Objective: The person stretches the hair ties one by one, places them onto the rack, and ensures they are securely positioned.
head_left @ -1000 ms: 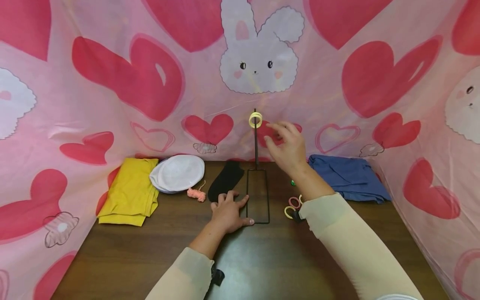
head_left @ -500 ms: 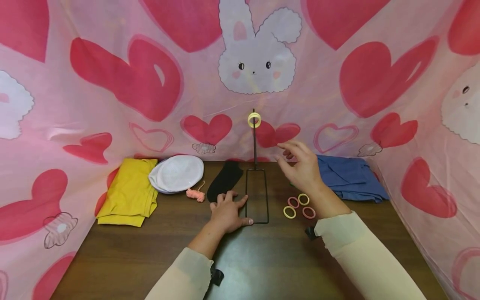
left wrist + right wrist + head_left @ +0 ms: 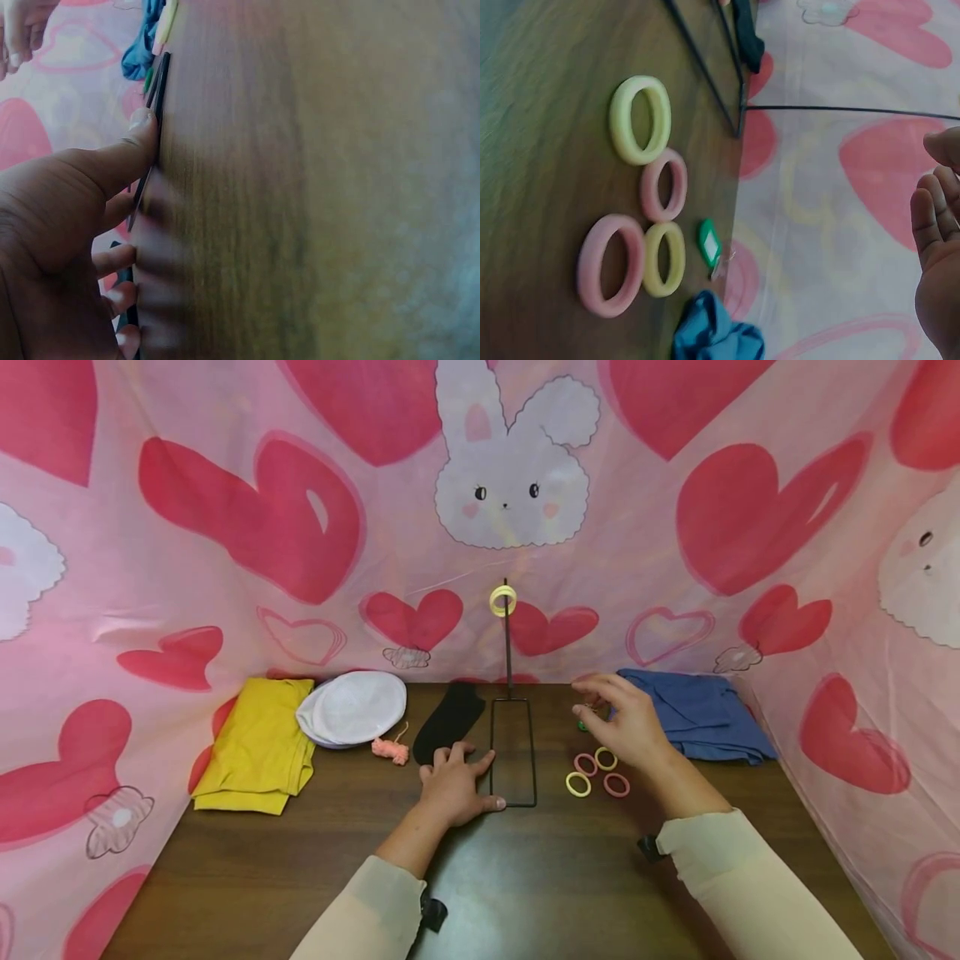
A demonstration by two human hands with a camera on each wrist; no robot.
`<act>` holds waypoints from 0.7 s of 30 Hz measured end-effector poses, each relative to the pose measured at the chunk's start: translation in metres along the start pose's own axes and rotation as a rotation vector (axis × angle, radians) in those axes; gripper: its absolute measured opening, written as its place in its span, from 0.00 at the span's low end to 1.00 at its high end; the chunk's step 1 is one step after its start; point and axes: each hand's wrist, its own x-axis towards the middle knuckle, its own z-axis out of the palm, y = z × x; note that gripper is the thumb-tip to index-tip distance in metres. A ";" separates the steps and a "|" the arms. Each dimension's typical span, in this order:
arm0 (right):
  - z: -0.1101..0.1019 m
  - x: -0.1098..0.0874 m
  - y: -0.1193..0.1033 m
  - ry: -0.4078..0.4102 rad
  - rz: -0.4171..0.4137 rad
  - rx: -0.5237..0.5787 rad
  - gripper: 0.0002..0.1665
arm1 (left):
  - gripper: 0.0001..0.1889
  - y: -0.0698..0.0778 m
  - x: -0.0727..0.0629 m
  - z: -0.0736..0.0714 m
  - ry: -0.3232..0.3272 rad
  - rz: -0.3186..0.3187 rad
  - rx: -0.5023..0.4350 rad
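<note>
A black wire stand (image 3: 508,652) with a flat rectangular base rises at the middle of the table. Pale yellow rings (image 3: 492,602) hang near its top. My left hand (image 3: 453,789) rests with spread fingers at the base's left side, thumb on the front corner. In the left wrist view the thumb (image 3: 142,124) lies against the black wire. My right hand (image 3: 626,718) is raised to the right of the stand, fingers loosely bent, holding nothing. Below it lie several rings: a yellow ring (image 3: 618,124) and a pink ring (image 3: 589,266) among them.
Left of the stand lie a black sock (image 3: 450,722), a coral yarn bundle (image 3: 392,750), a white round cloth item (image 3: 363,706) and folded yellow cloth (image 3: 255,743). Folded blue cloth (image 3: 697,714) is at the back right. A small green tag (image 3: 709,241) lies near it.
My right hand has moved away from the hanging yellow rings, down and to the right, uncovering the rings on the table. My left hand has stayed on the stand's base.
</note>
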 end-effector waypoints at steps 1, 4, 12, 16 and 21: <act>-0.001 -0.003 0.001 -0.015 0.006 -0.004 0.20 | 0.47 0.000 0.000 0.000 0.001 0.000 0.001; -0.004 -0.012 0.007 -0.064 0.031 -0.026 0.19 | 0.47 0.000 0.000 0.000 0.001 0.001 0.002; -0.012 -0.035 0.025 -0.203 0.088 -0.060 0.21 | 0.47 0.000 0.000 -0.001 0.001 0.000 0.010; -0.015 -0.043 0.035 -0.262 0.136 -0.072 0.21 | 0.47 0.000 0.000 0.000 0.004 0.004 0.012; -0.020 -0.053 0.046 -0.358 0.199 -0.113 0.24 | 0.46 0.001 0.001 0.002 0.007 0.007 0.020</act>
